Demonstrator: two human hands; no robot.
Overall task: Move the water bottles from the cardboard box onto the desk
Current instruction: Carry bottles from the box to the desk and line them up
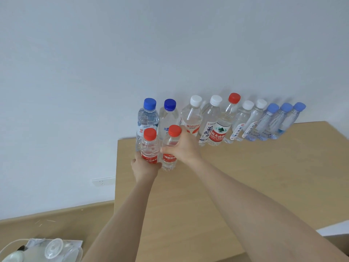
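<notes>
What we cannot see
We lose the left hand's (144, 169) fingers behind the left bottle (150, 148). The right hand (184, 146) covers part of the right bottle (170, 158). The desk (245, 176) is cropped at right. The end bottles (283, 121) blur.

left hand (145, 168) grips red-capped bottle (150, 146); right hand (186, 148) grips second red-capped bottle (170, 158).

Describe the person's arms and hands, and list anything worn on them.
The left forearm and right forearm are bare to the frame's edge; no sleeve shows. The left hand and right hand are ungloved. No watch, bracelet or ring is visible on the sides that face the camera.
</notes>
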